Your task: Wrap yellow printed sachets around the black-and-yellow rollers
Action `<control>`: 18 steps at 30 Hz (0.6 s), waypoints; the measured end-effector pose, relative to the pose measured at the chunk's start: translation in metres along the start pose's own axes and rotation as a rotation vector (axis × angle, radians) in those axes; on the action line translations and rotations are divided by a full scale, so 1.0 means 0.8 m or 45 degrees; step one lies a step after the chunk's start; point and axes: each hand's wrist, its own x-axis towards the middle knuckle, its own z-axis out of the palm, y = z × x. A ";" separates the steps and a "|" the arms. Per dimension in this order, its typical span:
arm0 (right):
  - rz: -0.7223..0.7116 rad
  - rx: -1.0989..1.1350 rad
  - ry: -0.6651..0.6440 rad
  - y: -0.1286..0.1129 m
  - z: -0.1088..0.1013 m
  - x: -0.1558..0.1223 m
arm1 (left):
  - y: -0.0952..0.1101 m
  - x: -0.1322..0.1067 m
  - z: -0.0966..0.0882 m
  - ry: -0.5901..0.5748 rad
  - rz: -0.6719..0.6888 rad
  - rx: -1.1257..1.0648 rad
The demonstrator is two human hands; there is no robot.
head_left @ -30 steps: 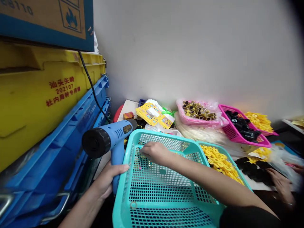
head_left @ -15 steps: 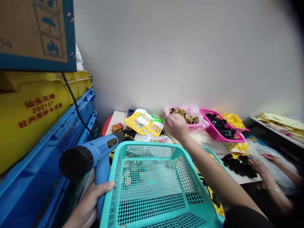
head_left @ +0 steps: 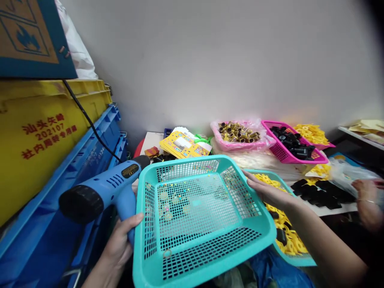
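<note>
A turquoise mesh basket (head_left: 204, 272) is tilted in front of me. Small coloured beads and clear rings lie in its far left part, with one ring near the front. My left hand (head_left: 118, 244) grips its left rim, the thumb on top and the other fingers partly hidden. Right beside that hand is the handle of a blue heat gun (head_left: 111, 180) with a black nozzle and black rear cap. At the basket's right rim, my right hand (head_left: 264, 190) has its fingers stretched out, seemingly against the outer side. A second turquoise basket (head_left: 300, 261) of yellow parts sits below it.
Blue crates (head_left: 33, 228) and a yellow crate (head_left: 18, 132) are stacked at left. Printed yellow cards (head_left: 186, 146), a pink tray of gold-coloured parts (head_left: 237, 134) and a pink basket of black parts (head_left: 318, 158) line the wall. A co-worker's hand (head_left: 367, 200) is at far right.
My right hand has come back from near the cards and gold-coloured parts to the basket's right rim. The view has shifted, and more of the basket and the yellow parts shows.
</note>
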 end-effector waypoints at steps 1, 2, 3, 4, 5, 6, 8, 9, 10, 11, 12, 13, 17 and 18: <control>0.085 0.067 -0.025 0.007 -0.002 -0.008 | -0.002 0.001 0.004 -0.014 0.012 -0.005; 0.162 0.101 -0.067 0.011 -0.006 -0.014 | -0.004 0.002 0.008 -0.029 0.027 0.002; 0.208 0.085 -0.076 0.012 -0.012 -0.019 | -0.006 0.002 0.014 -0.047 0.047 0.019; 0.232 0.039 -0.058 0.011 -0.019 -0.022 | -0.009 0.003 0.019 -0.069 0.073 0.044; 0.231 -0.020 -0.030 0.008 -0.029 -0.025 | -0.011 0.003 0.025 -0.091 0.102 0.072; 0.212 -0.080 0.012 0.002 -0.040 -0.027 | -0.014 0.003 0.030 -0.111 0.131 0.098; 0.175 -0.163 0.105 -0.014 -0.065 -0.030 | -0.020 0.004 0.039 -0.120 0.174 0.118; 0.169 -0.182 0.138 -0.024 -0.077 -0.031 | -0.022 0.005 0.042 -0.104 0.183 0.115; 0.170 -0.197 0.160 -0.033 -0.089 -0.033 | -0.025 0.005 0.044 -0.081 0.186 0.108; 0.176 -0.212 0.181 -0.041 -0.099 -0.034 | -0.027 0.006 0.045 -0.057 0.191 0.101; 0.183 -0.223 0.201 -0.048 -0.107 -0.035 | -0.029 0.006 0.046 -0.040 0.201 0.097; 0.191 -0.229 0.213 -0.054 -0.113 -0.036 | -0.030 0.006 0.045 -0.034 0.216 0.100; 0.260 -0.231 0.222 -0.061 -0.126 -0.038 | -0.027 0.005 0.035 -0.057 0.265 0.149; 0.277 -0.230 0.232 -0.060 -0.127 -0.038 | -0.025 0.004 0.031 -0.055 0.266 0.157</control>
